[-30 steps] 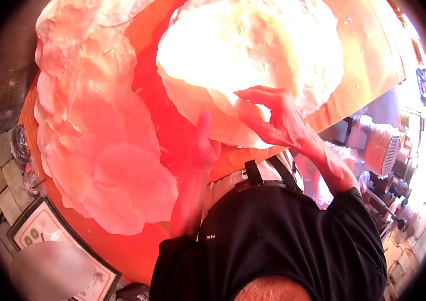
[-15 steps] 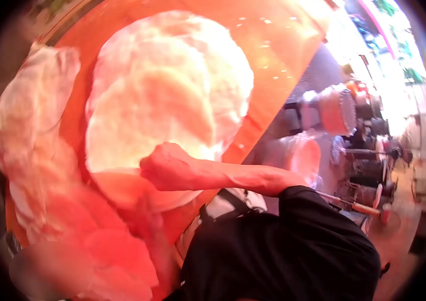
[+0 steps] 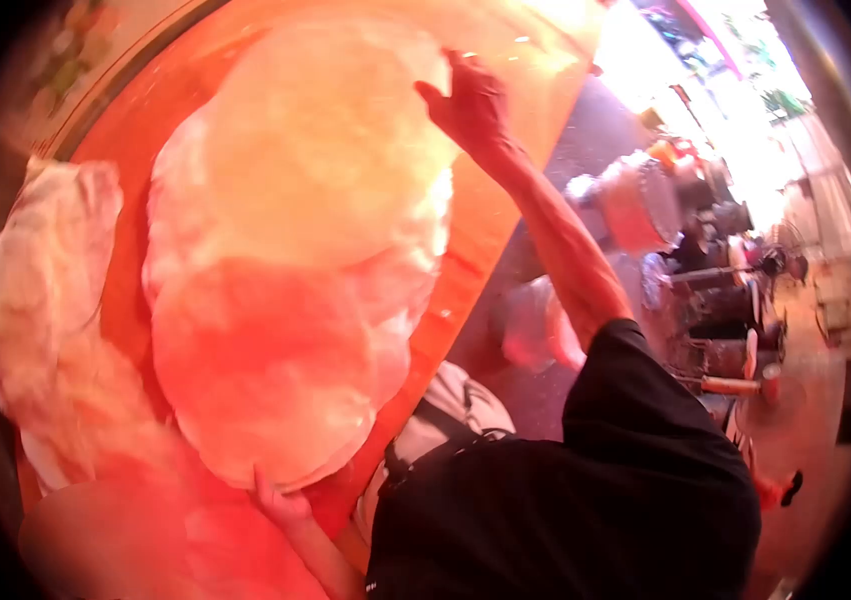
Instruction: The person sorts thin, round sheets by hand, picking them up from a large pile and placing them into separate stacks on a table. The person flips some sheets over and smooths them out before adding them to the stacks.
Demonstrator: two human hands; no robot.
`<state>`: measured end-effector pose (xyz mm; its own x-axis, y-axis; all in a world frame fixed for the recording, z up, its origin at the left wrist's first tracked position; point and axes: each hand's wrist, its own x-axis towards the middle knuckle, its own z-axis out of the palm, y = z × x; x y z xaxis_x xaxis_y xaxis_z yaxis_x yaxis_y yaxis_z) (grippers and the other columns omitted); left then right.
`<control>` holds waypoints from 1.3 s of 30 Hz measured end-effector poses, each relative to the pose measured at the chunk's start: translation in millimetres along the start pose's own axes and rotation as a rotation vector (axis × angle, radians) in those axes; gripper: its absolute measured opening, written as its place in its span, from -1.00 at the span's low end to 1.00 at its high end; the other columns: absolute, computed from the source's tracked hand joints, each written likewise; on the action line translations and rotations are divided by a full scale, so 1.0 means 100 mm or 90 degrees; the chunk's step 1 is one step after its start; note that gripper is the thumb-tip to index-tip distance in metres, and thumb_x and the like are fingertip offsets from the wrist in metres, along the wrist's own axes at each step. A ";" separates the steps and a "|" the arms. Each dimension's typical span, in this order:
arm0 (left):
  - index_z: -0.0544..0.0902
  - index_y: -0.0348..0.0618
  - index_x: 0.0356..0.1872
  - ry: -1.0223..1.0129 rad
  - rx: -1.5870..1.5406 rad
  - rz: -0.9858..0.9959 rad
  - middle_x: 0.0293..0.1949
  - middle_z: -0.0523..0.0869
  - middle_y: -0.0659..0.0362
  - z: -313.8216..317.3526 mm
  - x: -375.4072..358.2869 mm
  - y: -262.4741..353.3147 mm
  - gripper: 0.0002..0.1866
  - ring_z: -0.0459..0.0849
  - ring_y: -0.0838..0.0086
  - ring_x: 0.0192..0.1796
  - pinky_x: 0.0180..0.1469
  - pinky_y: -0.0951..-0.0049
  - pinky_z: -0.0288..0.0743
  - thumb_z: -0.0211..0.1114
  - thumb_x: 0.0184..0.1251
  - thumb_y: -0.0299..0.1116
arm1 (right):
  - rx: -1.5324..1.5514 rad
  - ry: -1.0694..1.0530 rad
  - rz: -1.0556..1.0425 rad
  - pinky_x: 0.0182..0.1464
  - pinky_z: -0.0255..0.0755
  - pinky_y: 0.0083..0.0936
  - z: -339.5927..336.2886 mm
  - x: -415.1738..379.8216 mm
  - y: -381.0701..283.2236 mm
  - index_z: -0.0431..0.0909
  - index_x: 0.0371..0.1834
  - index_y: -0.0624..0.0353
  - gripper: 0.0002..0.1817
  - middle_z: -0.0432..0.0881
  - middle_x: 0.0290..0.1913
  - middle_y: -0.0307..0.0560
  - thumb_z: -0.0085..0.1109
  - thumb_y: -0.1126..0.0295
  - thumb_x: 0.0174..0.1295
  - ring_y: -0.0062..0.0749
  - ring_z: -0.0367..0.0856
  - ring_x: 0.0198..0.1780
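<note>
Thin, round, pale sheets (image 3: 275, 340) lie overlapping on an orange surface (image 3: 485, 240), tinted red and yellow by the light. The lower edge of the nearest sheet is pinched by my left hand (image 3: 285, 505), whose lower fingers are partly hidden. My right hand (image 3: 475, 105) is raised at the upper right edge of the farther sheet, thumb and fingers apart, holding nothing. To the left lies a long, crumpled pile of similar pale sheets (image 3: 45, 300).
Right of the orange surface are plastic-wrapped bundles (image 3: 635, 205), a standing fan (image 3: 780, 255) and dark containers (image 3: 725, 310) on the floor. A light-coloured bag (image 3: 465, 395) with dark straps is beside my black shirt. A blurred patch covers the lower left.
My right hand has gone from a closed fist low on the sheets to open at the upper right. A sheet now spreads higher up. My left hand has moved to the lower edge.
</note>
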<state>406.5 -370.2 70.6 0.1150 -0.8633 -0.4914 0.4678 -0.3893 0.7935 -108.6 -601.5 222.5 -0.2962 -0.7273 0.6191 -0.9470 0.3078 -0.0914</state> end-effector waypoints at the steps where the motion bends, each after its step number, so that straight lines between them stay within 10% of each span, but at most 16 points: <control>1: 0.37 -0.32 0.38 0.025 -0.116 -0.024 0.33 0.50 0.01 0.08 -0.04 0.09 -0.49 0.52 0.21 0.31 0.34 0.16 0.44 0.10 0.53 -0.27 | 0.095 -0.028 -0.019 0.00 0.51 -0.17 -0.26 -0.16 -0.32 0.55 0.18 0.22 -0.39 0.69 -0.03 0.09 0.46 0.15 0.09 -0.04 0.67 -0.01; 2: 0.37 -0.32 0.38 -0.016 -0.135 -0.027 0.30 0.53 0.01 0.17 -0.11 0.20 -0.46 0.55 0.20 0.28 0.32 0.17 0.46 0.09 0.56 -0.15 | 0.183 -0.011 -0.102 -0.01 0.54 -0.19 -0.31 -0.39 -0.62 0.55 0.20 0.21 -0.38 0.70 -0.05 0.08 0.48 0.18 0.08 -0.05 0.68 -0.04; 4: 0.21 -0.28 0.50 -0.098 -0.209 -0.003 0.47 0.36 0.00 0.02 -0.06 0.12 -0.29 0.34 0.17 0.47 0.50 0.09 0.21 0.00 0.58 0.06 | 0.541 -0.426 -0.084 0.08 0.54 -0.23 -0.57 -0.99 -1.29 0.59 0.15 0.26 -0.35 0.70 0.01 0.18 0.44 0.02 0.10 0.09 0.67 0.04; 5: 0.25 -0.28 0.47 -0.096 -0.189 0.028 0.43 0.41 0.01 0.09 -0.08 0.12 -0.31 0.38 0.18 0.44 0.46 0.11 0.25 -0.01 0.59 0.07 | 0.652 -0.637 -0.162 -0.01 0.58 -0.31 -0.91 -1.12 -1.59 0.57 0.20 0.21 -0.31 0.73 -0.03 0.01 0.57 0.11 0.02 -0.25 0.70 -0.07; 6: 0.28 -0.28 0.44 -0.097 -0.168 0.059 0.38 0.45 0.03 0.13 -0.08 0.13 -0.33 0.42 0.20 0.40 0.43 0.13 0.29 -0.03 0.59 0.08 | 0.670 -0.677 -0.234 0.01 0.58 -0.23 -1.01 -1.46 -1.79 0.55 0.20 0.31 -0.21 0.67 0.03 0.26 0.41 -0.15 0.11 0.12 0.68 0.02; 11: 0.38 -0.28 0.36 -0.110 -0.183 0.050 0.26 0.56 0.08 0.59 -0.11 0.37 -0.38 0.55 0.27 0.28 0.32 0.22 0.42 -0.07 0.62 0.08 | 0.671 -0.551 -0.353 -0.31 0.51 -0.11 -1.05 -1.89 -2.13 0.55 -0.24 0.29 -0.64 0.57 -0.39 0.12 0.30 0.19 0.09 0.08 0.62 -0.33; 14: 0.36 -0.29 0.37 -0.092 -0.172 0.081 0.21 0.59 0.09 0.56 -0.10 0.33 -0.48 0.61 0.25 0.21 0.26 0.17 0.52 0.08 0.59 -0.14 | 0.565 -0.547 -0.374 -0.30 0.52 -0.14 -0.93 -1.84 -2.17 0.61 -0.06 0.21 -0.68 0.61 -0.43 0.03 0.26 0.40 0.09 0.00 0.64 -0.33; 19: 0.34 -0.26 0.40 0.007 -0.156 0.045 0.23 0.58 0.08 0.22 -0.13 0.23 -0.51 0.59 0.20 0.24 0.27 0.11 0.53 0.15 0.53 -0.34 | 0.669 -0.377 -0.354 -0.46 0.50 -0.30 -0.29 -1.21 -2.25 0.63 -0.35 0.23 -0.85 0.67 -0.49 0.01 0.22 0.37 0.13 -0.16 0.61 -0.52; 21: 0.33 -0.24 0.41 -0.013 -0.223 0.022 0.24 0.57 0.07 -0.04 -0.22 0.25 -0.50 0.58 0.18 0.26 0.29 0.10 0.52 0.14 0.53 -0.36 | 0.956 -0.622 0.000 -0.42 0.55 -0.42 -0.40 -0.60 -2.13 0.71 -0.22 0.26 -0.78 0.65 -0.49 -0.13 0.27 0.32 0.22 -0.39 0.64 -0.45; 22: 0.30 -0.22 0.44 -0.017 -0.234 0.018 0.29 0.54 0.06 -0.09 -0.26 0.28 -0.48 0.55 0.16 0.29 0.32 0.08 0.48 0.12 0.52 -0.35 | 1.042 -0.609 -0.022 -0.35 0.62 -0.46 -0.24 -0.25 -1.98 0.62 0.11 0.31 -0.55 0.66 -0.39 -0.16 0.36 0.23 0.25 -0.46 0.66 -0.38; 24: 0.28 -0.22 0.45 0.069 -0.231 -0.018 0.31 0.51 0.06 -0.18 -0.33 0.29 -0.43 0.52 0.16 0.31 0.32 0.06 0.46 0.14 0.48 -0.35 | 1.126 -0.519 -0.153 -0.32 0.50 -0.59 0.21 0.27 -1.62 0.64 -0.01 0.20 -0.70 0.66 -0.29 -0.19 0.25 0.22 0.34 -0.56 0.60 -0.35; 26: 0.22 -0.20 0.49 0.089 -0.234 -0.012 0.36 0.45 0.06 -0.28 -0.33 0.27 -0.38 0.46 0.13 0.36 0.34 0.03 0.42 0.14 0.47 -0.29 | 0.930 -0.386 0.024 -0.52 0.36 -0.64 0.26 0.47 -1.47 0.65 -0.37 0.02 -0.76 0.50 -0.56 -0.38 0.23 0.14 0.36 -0.65 0.45 -0.57; 28: 0.23 -0.21 0.49 0.075 -0.254 -0.020 0.40 0.43 0.04 -0.29 -0.37 0.30 -0.38 0.44 0.11 0.38 0.40 0.02 0.35 0.10 0.51 -0.19 | 0.904 -0.446 0.119 -0.46 0.47 -0.59 0.69 0.37 -1.05 0.61 -0.14 0.15 -0.79 0.61 -0.46 -0.23 0.28 0.26 0.31 -0.58 0.57 -0.50; 33: 0.29 -0.25 0.46 0.136 -0.252 -0.005 0.41 0.43 0.03 -0.09 -0.43 1.08 -0.38 0.43 0.12 0.39 0.41 0.07 0.34 0.09 0.51 -0.11 | 0.539 -0.566 0.306 -0.29 0.68 -0.41 0.97 -0.28 -0.66 0.24 0.44 0.36 -0.12 0.67 -0.25 -0.03 0.50 0.21 0.14 -0.36 0.68 -0.36; 39: 0.44 -0.33 0.34 -0.022 -0.079 0.133 0.30 0.54 0.01 0.50 0.05 2.84 -0.51 0.56 0.20 0.28 0.29 0.20 0.46 0.05 0.54 -0.23 | 0.258 -0.325 -0.049 0.04 0.48 -0.21 1.10 -0.89 -0.80 0.50 0.33 0.04 -0.21 0.65 -0.11 0.04 0.51 0.07 -0.03 -0.06 0.63 -0.03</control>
<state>495.9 -501.5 311.0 0.1920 -0.9321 -0.3071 0.5406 -0.1607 0.8258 -20.3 -629.0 89.0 -0.1529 -0.9683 0.1973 -0.9103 0.0602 -0.4096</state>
